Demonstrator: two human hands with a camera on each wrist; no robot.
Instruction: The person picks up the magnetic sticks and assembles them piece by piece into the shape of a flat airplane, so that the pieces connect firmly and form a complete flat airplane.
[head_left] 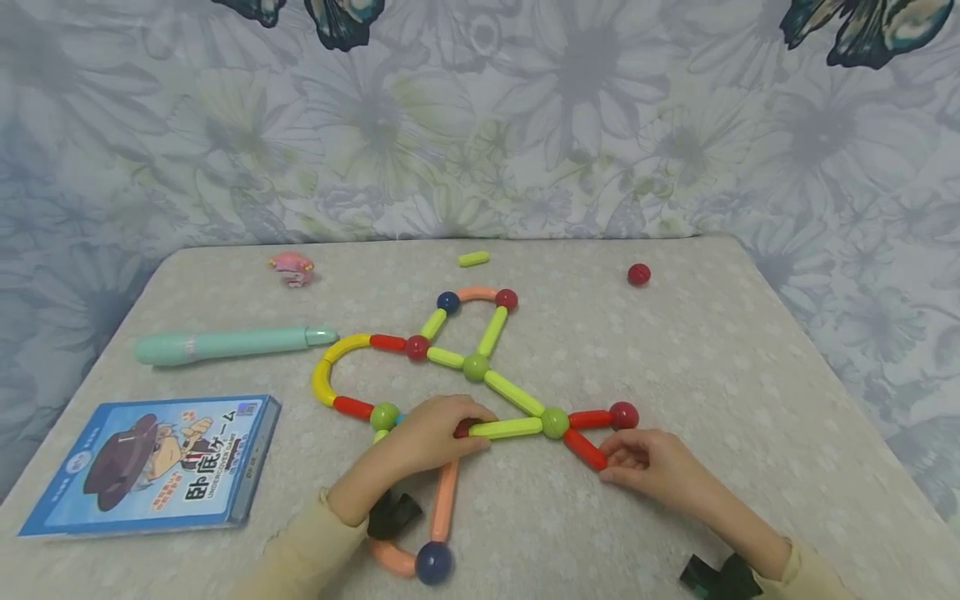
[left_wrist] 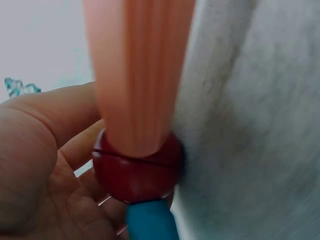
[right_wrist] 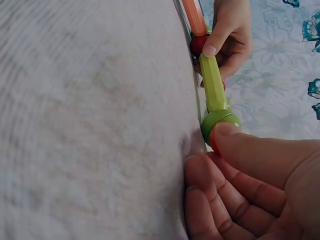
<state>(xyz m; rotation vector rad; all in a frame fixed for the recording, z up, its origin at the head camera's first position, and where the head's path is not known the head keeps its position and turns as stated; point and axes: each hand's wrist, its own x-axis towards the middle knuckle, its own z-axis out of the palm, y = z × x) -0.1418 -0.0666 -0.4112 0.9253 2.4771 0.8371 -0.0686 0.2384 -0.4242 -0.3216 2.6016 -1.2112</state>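
Magnetic sticks and balls lie joined in a branching figure on the table. My left hand (head_left: 435, 435) grips a dark red ball (left_wrist: 137, 177) near the middle of it. From that ball run a salmon stick (head_left: 444, 500), a blue stick (left_wrist: 151, 221) and a yellow-green stick (head_left: 506, 428). The yellow-green stick meets a green ball (head_left: 555, 422) on the right. Between thumb and fingers, my right hand (head_left: 656, 468) pinches the free end of a red stick (head_left: 585, 450) attached to this green ball. Beside it, another red stick (head_left: 590, 419) carries a red ball (head_left: 624, 415).
At the left are a boxed card game (head_left: 157, 462) and a mint-green pen-like tube (head_left: 232, 344). A pink toy (head_left: 292, 268), a short yellow-green stick (head_left: 473, 259) and a loose red ball (head_left: 639, 274) lie along the back. A navy ball (head_left: 434, 562) sits near the front.
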